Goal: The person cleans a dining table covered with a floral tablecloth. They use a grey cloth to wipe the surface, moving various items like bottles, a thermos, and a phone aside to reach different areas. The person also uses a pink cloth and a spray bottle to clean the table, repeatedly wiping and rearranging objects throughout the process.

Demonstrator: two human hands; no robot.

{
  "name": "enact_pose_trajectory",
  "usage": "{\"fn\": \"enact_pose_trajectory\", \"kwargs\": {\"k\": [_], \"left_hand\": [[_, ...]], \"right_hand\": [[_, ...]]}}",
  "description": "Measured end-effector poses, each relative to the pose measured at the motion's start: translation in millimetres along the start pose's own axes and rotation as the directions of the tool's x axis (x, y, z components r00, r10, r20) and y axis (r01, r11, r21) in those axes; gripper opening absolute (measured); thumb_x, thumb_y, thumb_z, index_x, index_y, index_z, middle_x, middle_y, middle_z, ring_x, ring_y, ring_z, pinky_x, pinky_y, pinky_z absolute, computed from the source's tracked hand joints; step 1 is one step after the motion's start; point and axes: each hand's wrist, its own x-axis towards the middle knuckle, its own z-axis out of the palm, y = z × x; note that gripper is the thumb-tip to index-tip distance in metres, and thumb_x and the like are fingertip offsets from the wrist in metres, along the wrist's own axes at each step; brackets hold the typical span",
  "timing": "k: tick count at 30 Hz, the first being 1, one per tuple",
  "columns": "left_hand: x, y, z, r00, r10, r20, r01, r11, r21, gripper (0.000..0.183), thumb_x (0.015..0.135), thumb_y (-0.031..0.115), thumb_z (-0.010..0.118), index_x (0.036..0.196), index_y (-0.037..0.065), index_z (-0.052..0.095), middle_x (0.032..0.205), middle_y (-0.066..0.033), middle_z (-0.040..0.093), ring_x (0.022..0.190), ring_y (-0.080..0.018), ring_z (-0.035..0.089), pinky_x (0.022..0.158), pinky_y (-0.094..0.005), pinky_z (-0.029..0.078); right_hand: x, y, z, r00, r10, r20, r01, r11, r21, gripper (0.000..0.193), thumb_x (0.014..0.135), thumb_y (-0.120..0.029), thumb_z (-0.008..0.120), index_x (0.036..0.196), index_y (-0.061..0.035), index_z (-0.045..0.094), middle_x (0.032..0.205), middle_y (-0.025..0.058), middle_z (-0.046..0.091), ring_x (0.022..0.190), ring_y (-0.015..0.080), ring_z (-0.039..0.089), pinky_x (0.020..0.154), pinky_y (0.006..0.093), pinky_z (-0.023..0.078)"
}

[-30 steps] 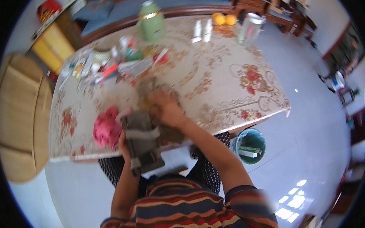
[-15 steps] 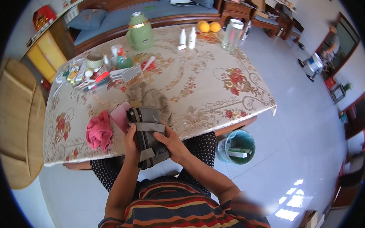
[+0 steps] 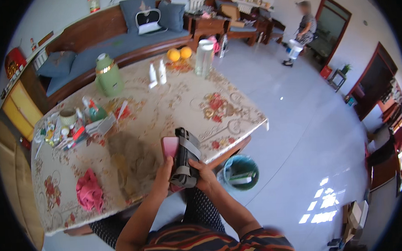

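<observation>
Left hand (image 3: 163, 175) and right hand (image 3: 205, 176) grip one grey pouch (image 3: 183, 158); from it, two oranges (image 3: 173, 55) sit at twelve o'clock on the desk (image 3: 173, 100), one pink cloth (image 3: 90, 192) between eight and nine.

At the near left of the green flask (image 3: 109, 81), low passage is blocked by a heap of bottles and packets (image 3: 68, 130). Right of the flask, the way is narrowed by two white bottles (image 3: 162, 74), two oranges (image 3: 173, 55) and a tall clear jar (image 3: 203, 60). Between the flask and the held grey case (image 3: 186, 158), a stretch of tablecloth (image 3: 173, 104) is left open. Well nearer than the flask, a grey-brown cloth (image 3: 131, 162) and a pink cloth (image 3: 90, 191) are met.
</observation>
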Motion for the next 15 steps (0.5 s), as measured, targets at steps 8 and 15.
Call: {"fn": "enact_pose_trajectory", "kwargs": {"k": [8, 15], "left_hand": [[14.6, 0.2, 1.3, 0.983, 0.139, -0.119, -0.129, 0.988, 0.087, 0.055, 0.092, 0.036, 0.052, 0.134, 0.003, 0.039, 0.125, -0.0121, 0.046, 0.111, -0.0209, 0.051, 0.087, -0.034, 0.047], [-51.5, 22.5, -82.3, 0.898, 0.238, -0.369, -0.227, 0.971, 0.073, 0.039, 0.093, 0.025, 0.052, 0.125, 0.003, 0.046, 0.122, -0.0118, 0.049, 0.103, -0.0232, 0.057, 0.076, -0.0326, 0.051]], "right_hand": [[39.2, -114.3, -52.1, 0.893, -0.379, -0.242, 0.406, 0.911, 0.074, 0.036, 0.084, -0.012, 0.063, 0.117, -0.0041, 0.052, 0.105, 0.0134, 0.063, 0.095, 0.0317, 0.062, 0.087, 0.0513, 0.05], [124.3, -243.7, -131.5, 0.488, -0.658, -0.573, 0.756, 0.647, -0.1, 0.038, 0.075, 0.006, 0.065, 0.111, 0.001, 0.056, 0.104, 0.0119, 0.063, 0.088, 0.0279, 0.063, 0.078, 0.0405, 0.055]]}}
